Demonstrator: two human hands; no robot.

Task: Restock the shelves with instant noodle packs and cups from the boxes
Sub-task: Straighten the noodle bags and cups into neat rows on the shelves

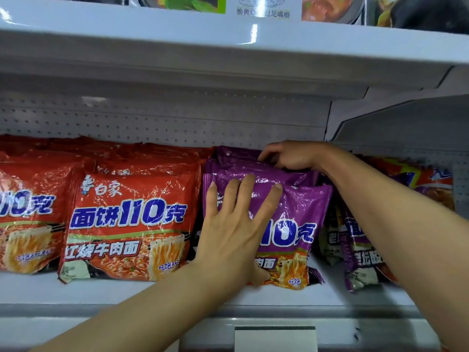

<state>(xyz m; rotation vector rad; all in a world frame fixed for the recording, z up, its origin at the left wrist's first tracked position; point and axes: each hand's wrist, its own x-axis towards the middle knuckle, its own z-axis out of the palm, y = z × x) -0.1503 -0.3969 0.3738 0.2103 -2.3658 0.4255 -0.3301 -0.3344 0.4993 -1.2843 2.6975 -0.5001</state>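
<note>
Purple packs [291, 219] being seated on the shelf [177, 293]: my left hand [236, 232] presses spread flat, right hand [289, 156] pinches the far packs; next I'd square the row.

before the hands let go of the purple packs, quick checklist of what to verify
1. Front purple pack standing face-out on the shelf: ok, left hand lies flat against it.
2. Purple packs behind pushed into line: not ok, the right hand is on their tops and they look uneven.
3. Red packs alongside undisturbed: ok, upright and facing out.
4. Packs to the right tidy: not ok, they lean, partly hidden by the right forearm.
5. Room at the back of the row: cannot tell, hidden.
6. Boxes with more stock: cannot tell, none in view.
</note>
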